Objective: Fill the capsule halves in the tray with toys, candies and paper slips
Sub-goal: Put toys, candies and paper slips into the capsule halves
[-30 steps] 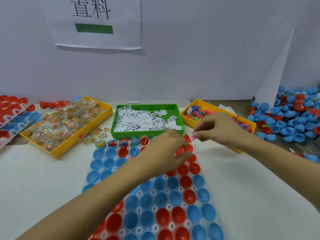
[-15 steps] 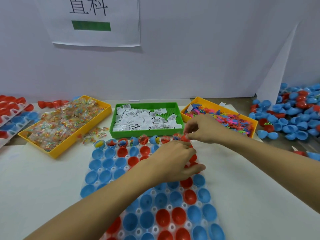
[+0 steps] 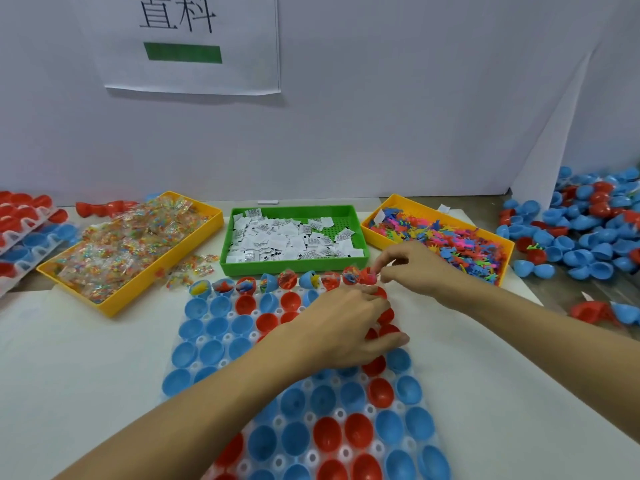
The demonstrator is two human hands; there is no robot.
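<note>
A clear tray of blue and red capsule halves lies in front of me. Its back row holds small toys; the other halves I can see are bare. My right hand pinches a small toy at the red half on the right end of that row. My left hand hovers palm down over the tray's right side with its fingers curled, and what it holds is hidden. Behind the tray stand a yellow bin of candies, a green bin of paper slips and a yellow bin of toys.
Loose blue and red capsule halves are heaped at the right. Stacked trays of halves sit at the far left. A few candies lie spilled between the candy bin and the tray. A white wall with a paper sign closes the back.
My right hand came left and down from beside the toy bin to the last red half in the back row. My left hand drew back slightly toward me over the tray.
</note>
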